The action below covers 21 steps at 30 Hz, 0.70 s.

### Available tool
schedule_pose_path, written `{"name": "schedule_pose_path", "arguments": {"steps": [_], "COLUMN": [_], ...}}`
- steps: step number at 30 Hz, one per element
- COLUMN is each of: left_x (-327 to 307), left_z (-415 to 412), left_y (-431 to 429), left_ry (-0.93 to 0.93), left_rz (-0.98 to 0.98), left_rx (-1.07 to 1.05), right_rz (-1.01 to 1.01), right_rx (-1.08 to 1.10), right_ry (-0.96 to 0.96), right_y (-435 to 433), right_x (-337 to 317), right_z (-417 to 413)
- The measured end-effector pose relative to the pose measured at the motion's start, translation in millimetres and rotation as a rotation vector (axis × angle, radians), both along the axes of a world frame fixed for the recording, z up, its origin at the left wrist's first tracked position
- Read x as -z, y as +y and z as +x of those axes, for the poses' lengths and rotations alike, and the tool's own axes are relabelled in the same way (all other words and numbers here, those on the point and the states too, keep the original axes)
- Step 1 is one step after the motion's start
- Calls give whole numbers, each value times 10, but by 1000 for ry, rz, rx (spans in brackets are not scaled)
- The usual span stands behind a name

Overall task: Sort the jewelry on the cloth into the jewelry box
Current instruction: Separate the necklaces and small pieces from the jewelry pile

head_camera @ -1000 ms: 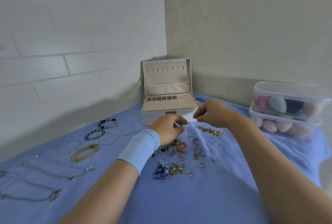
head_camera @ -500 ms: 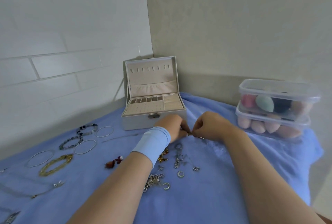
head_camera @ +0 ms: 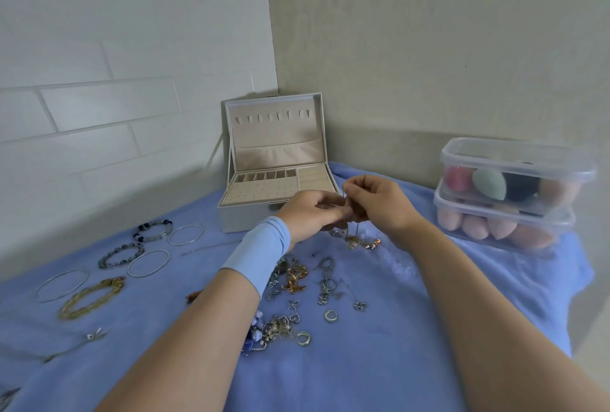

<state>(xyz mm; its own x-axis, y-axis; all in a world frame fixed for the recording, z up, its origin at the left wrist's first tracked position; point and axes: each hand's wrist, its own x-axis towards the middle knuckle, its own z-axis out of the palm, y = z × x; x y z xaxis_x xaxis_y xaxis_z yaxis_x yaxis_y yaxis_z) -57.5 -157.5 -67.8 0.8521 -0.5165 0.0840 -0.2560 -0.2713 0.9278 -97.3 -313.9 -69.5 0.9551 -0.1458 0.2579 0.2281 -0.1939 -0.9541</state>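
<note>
Head view: left hand (head_camera: 310,213) and right hand (head_camera: 379,203) pinch a chain (head_camera: 358,241); jewelry box (head_camera: 244,217) front edge just beyond.

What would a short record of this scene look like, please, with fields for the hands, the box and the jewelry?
left hand: pinches the gold chain
right hand: pinches the same chain, higher up
gold chain: hangs from the fingers, lower end on the blue cloth
jewelry box: open, lid upright, no jewelry visible inside
bracelets: laid out on the cloth at left
rings: loose among small pieces near the left forearm
plastic tubs: two stacked at right, lids on
</note>
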Motion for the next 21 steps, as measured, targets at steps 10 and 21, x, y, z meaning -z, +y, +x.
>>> {"name": "schedule_pose_path", "arguments": {"steps": [10,21], "left_x": [-332,-702], "left_z": [55,-204], "left_y": [360,617], "left_ry": [5,-312], "left_rz": [-106,-22], "left_rx": [2,-200], "right_rz": [-108,-231], "right_rx": [-80,-320], "right_ry": [63,75], "right_y": [28,403], "right_x": [31,-171], "right_z": [-27,-111]}}
